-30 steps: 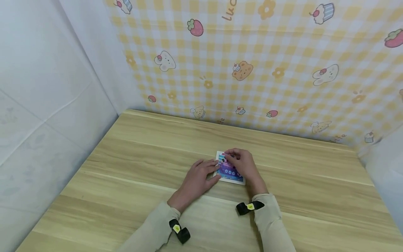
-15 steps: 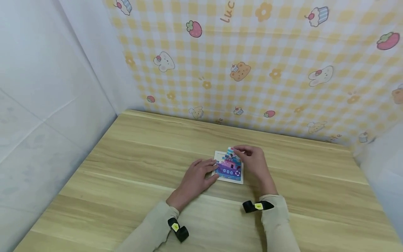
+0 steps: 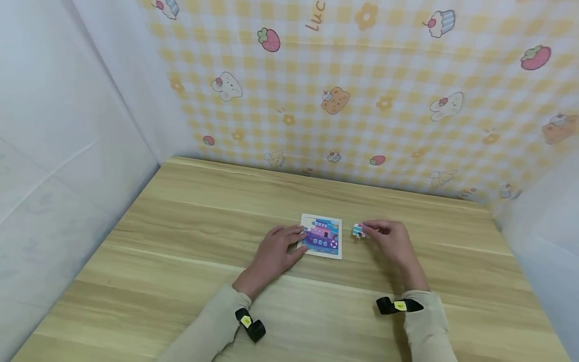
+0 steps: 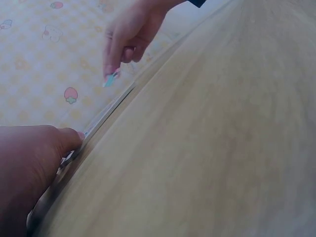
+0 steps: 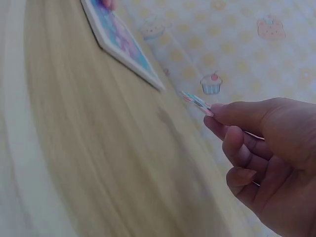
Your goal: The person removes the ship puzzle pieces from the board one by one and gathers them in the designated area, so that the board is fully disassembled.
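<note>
On the bench (image 3: 217,231), your left grip (image 3: 277,252), fingers extended, touches the framed puzzle (image 3: 322,240); to its right, your right grip (image 3: 392,242) pinches a loose piece (image 3: 358,231).

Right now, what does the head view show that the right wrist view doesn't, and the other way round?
Head view only: the back of the left hand, the right sleeve and the black wrist straps.

Right wrist view only: the palm side of the right hand, its lower fingers curled.

Both: the puzzle piece pinched apart from the puzzle frame, the wooden table and the yellow-checked cloth.
</note>
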Motion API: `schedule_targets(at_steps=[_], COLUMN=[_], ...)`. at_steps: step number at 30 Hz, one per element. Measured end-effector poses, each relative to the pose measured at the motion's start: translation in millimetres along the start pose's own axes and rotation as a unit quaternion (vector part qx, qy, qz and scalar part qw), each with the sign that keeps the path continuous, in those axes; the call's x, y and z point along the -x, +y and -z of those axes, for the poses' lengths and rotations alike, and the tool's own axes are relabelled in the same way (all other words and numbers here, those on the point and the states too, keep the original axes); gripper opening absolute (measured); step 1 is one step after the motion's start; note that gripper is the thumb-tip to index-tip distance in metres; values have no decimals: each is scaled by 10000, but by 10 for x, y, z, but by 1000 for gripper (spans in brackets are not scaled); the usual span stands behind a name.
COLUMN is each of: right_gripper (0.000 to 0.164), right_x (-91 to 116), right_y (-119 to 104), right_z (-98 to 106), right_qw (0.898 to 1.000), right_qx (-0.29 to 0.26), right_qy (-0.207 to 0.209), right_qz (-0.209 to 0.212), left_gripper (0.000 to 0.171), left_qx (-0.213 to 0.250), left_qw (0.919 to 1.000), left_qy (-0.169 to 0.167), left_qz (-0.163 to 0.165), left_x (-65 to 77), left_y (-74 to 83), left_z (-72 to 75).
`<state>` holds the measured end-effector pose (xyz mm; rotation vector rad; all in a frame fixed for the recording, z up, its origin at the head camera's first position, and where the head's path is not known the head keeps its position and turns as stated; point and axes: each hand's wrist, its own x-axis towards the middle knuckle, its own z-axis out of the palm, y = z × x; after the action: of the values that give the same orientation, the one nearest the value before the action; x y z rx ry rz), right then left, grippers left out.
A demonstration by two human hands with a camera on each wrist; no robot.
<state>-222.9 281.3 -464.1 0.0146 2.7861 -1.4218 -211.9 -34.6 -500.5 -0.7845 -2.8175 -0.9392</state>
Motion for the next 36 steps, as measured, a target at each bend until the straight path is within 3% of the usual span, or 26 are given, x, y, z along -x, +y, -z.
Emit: schedule_targets(at_steps=[7, 16, 36], right_gripper=[24, 17, 18], right_x=[0, -42, -33], right_y=[175, 240, 315], right_z=[51, 72, 85], right_qw=[9989, 9968, 9967], right_qx=[-242, 512, 479], right_qy=[-353, -406, -300], right_qz=[-170, 452, 581], left_gripper=[44, 45, 45], left_qx=[21, 87, 67], left_qw=[10000, 10000, 9999], left_qy=[-20, 9, -102], left_qz=[7, 7, 85], left_x=[-6, -22, -26], left_y=[-1, -4, 5], left_z=[-5, -10, -14])
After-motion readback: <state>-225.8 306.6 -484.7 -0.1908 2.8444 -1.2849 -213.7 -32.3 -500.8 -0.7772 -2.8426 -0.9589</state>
